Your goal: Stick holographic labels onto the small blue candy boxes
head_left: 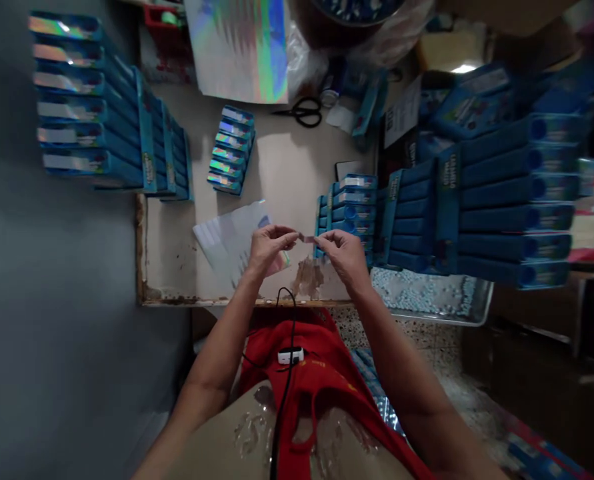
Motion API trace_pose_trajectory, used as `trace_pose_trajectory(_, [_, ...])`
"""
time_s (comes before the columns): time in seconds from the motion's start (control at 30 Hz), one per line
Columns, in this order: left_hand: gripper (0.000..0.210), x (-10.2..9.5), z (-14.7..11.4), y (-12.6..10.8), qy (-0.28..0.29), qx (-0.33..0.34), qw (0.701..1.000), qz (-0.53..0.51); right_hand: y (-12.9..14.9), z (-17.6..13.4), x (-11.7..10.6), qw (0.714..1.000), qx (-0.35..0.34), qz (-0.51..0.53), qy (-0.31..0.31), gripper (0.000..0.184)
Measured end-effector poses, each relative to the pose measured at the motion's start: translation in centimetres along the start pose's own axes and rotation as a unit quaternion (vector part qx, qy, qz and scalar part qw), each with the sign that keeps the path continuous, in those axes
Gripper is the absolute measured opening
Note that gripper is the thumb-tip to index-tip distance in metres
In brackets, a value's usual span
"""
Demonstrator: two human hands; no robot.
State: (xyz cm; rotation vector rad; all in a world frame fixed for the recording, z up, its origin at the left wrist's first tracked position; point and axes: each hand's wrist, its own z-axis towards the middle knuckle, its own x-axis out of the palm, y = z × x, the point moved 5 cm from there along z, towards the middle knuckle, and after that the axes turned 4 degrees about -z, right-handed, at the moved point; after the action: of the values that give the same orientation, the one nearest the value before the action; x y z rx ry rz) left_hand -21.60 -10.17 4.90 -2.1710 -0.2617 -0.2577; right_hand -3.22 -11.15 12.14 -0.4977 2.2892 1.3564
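Note:
Near the table's front edge, my left hand and my right hand face each other, fingertips pinched. Between them stretches a small thin strip, one end in each pinch; it looks like a sticker or a piece of tape, too small to tell. Partly under my left hand lies a pale sheet with a rainbow sheen. Just beyond my right hand stands a row of small blue boxes. Another short row of blue boxes, with shiny labels on their ends, sits farther back.
Tall stacks of blue boxes rise at the left and right. Black-handled scissors lie at the back, near a large shiny sheet. A clear tray of small pale-blue pieces is at the right. A black cable hangs before me.

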Motion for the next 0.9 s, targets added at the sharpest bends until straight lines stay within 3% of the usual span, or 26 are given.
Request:
trace_pose_trajectory(0.17, [0.032,4.7,0.6,-2.1,-0.011,0.038,0.998,0.042,1.3,0.8,-5.1,0.975,-0.007,-0.176,-0.134,0.031])
trace_pose_trajectory(0.3, [0.023,7.9,1.9,-2.5,-0.031,0.064,0.993,0.097,1.2,2.9,-7.2,0.942,0.041,-0.291,-0.163,0.019])
trace_pose_trajectory(0.47, [0.014,9.4,3.6,-2.4,-0.048,0.077,0.989,0.113,2.0,4.2,-6.8,0.917,0.082,-0.364,-0.142,0.022])
trace_pose_trajectory(0.7, [0.015,9.5,4.4,-1.9,-0.032,0.072,0.994,0.076,2.9,4.5,-5.9,0.891,0.134,-0.425,-0.088,0.033])
trace_pose_trajectory(0.9, [0.026,10.5,5.8,0.1,0.007,-0.047,0.999,-0.013,2.4,4.8,-5.3,0.896,0.144,-0.412,-0.084,0.039])
